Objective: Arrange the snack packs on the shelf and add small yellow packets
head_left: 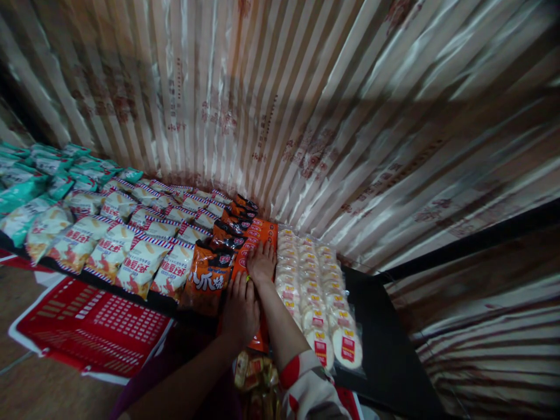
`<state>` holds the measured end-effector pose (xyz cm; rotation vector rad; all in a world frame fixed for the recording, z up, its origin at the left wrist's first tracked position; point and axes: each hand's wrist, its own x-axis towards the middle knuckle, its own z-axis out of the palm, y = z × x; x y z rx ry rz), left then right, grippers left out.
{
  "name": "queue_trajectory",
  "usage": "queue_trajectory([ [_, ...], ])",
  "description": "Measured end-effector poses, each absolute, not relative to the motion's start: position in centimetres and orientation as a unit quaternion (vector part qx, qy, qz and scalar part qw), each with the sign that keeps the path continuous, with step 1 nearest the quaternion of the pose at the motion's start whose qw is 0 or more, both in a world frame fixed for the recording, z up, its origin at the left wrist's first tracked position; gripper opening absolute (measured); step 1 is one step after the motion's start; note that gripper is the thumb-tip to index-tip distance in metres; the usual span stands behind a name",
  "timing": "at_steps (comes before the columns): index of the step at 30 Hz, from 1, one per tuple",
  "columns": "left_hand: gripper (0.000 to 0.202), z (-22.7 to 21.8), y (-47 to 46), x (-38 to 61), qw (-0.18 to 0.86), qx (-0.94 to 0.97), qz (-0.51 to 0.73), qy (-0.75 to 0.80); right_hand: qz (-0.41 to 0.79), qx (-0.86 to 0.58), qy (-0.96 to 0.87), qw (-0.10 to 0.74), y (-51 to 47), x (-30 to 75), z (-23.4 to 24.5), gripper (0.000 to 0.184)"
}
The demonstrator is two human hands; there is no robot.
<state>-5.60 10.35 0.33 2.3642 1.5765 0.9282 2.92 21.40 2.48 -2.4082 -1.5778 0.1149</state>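
Both my hands lie on a long orange strip of snack packets [265,227] that runs front to back on the black table. My left hand [241,309] rests on its nearer part, fingers stretched forward. Farther along, my right hand [261,263] presses on the strip with its fingers extended. A small yellow-green ring shows where the two hands meet. Left of them stands a row of black-and-orange snack bags [208,279]. Close by on the right are columns of round white crackers [311,291] in clear wrappers. My palms hide part of the strip.
White snack bags [144,262] and teal bags [26,181] fill the left side. The black table [380,332] shows at right. Below its front edge are a red basket [100,326] and gold-wrapped packets [254,373]. Pleated plastic sheeting [262,105] hangs behind.
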Motion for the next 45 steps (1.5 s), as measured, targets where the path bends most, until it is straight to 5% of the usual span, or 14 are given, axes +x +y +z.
queue_trajectory([
  [23,0.048,0.9,10.3,-5.5,0.102,0.771,0.317,0.543,0.038,-0.833,-0.544,0.093,21.5,2.7,2.2,0.057],
  [35,0.025,2.6,10.1,-6.4,0.126,0.815,0.263,0.501,0.027,-0.835,-0.543,0.087,21.6,2.5,2.2,0.057],
  [45,0.026,2.7,10.0,-6.3,0.097,0.815,0.258,0.509,0.025,-0.832,-0.552,0.058,21.6,2.4,3.1,0.056],
])
